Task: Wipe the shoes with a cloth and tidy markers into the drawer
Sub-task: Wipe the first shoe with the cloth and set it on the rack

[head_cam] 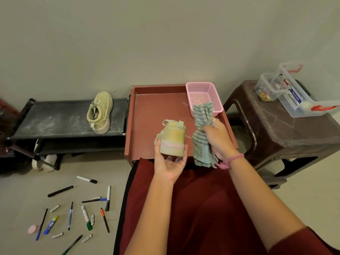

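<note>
The left hand's fingers are curling up around the sole and heel of a pale yellow shoe, and the left hand is cupping it from beneath, heel toward the camera, above the near edge of a red drawer. The right hand's fingers are gripping a green striped cloth, which is bunching above and trailing below the right hand, just beside the shoe but apart from it. A pink basket is sitting in the drawer's far right corner. A second shoe is lying on its side on a black shoe rack to the left. Markers and pens are lying scattered on the floor at lower left. Clear plastic boxes are resting on a brown stool to the right.
</note>
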The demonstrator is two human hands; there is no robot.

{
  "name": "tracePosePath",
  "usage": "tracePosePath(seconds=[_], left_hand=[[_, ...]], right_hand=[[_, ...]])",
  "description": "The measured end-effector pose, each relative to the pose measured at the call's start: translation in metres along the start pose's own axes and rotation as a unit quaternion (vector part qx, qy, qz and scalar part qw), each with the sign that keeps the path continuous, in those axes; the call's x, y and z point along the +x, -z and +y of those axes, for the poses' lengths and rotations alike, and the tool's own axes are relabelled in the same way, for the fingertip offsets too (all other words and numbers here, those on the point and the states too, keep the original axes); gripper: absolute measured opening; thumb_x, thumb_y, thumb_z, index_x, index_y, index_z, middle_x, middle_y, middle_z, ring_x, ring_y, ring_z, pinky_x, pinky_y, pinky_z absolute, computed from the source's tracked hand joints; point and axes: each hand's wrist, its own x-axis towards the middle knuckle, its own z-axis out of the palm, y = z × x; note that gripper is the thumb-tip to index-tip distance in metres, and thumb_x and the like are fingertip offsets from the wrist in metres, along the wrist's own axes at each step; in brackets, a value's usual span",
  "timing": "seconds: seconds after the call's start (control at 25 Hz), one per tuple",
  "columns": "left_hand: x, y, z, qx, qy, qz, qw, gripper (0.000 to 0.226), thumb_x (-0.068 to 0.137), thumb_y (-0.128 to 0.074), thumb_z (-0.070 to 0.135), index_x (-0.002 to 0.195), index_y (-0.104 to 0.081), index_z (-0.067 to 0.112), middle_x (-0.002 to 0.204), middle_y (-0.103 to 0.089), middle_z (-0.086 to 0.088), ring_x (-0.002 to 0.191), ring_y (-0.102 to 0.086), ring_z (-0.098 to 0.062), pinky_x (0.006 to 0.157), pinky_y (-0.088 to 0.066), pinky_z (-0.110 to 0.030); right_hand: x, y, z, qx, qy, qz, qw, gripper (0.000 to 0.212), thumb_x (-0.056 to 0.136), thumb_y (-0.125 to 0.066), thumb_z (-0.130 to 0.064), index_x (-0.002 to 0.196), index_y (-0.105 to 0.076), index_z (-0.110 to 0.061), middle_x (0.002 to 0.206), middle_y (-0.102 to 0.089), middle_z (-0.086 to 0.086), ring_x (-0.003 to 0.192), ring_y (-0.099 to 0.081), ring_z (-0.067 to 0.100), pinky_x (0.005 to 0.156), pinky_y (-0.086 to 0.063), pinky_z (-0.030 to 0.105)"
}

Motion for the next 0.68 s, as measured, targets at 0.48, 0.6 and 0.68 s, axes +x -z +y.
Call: tracePosePath(seconds=[0.48, 0.6, 0.68], left_hand=[[0.006, 0.006, 0.009, 0.07, -0.039, -0.039, 0.996, 0.047, 0.087, -0.061, 0.047, 0.093, -0.076, 0.003, 0.104, -0.072, -0.015, 0.085, -0.073, -0.028, 0.06, -0.06, -0.038], [0.008, 0.005, 0.016, 0.055, -0.044, -0.025, 0.997, 0.049, 0.084, -0.064, 0.047, 0.11, -0.067, 0.006, 0.109, -0.066, -0.014, 0.089, -0.065, -0.025, 0.069, -0.061, -0.037], [0.008, 0.01, 0.017, 0.039, -0.029, -0.005, 0.999, 0.055, 0.079, -0.068, 0.047, 0.113, -0.061, 0.005, 0.102, -0.061, -0.016, 0.085, -0.059, -0.025, 0.079, -0.055, -0.037]], right_hand=[[-0.066, -0.072, 0.016, -0.318, 0.254, -0.034, 0.913, 0.053, 0.095, -0.025, -0.01, 0.148, -0.024, -0.003, 0.157, -0.018, 0.014, 0.147, -0.012, 0.024, 0.119, -0.018, 0.039], [-0.053, -0.078, 0.015, -0.197, 0.194, -0.026, 0.961, 0.049, 0.096, -0.039, -0.01, 0.145, -0.037, -0.012, 0.15, -0.038, 0.011, 0.139, -0.037, 0.023, 0.112, -0.034, 0.033], [-0.04, -0.077, 0.02, -0.12, 0.069, -0.042, 0.989, 0.041, 0.092, -0.039, -0.002, 0.13, -0.051, -0.011, 0.129, -0.057, 0.009, 0.119, -0.054, 0.026, 0.096, -0.045, 0.03]])
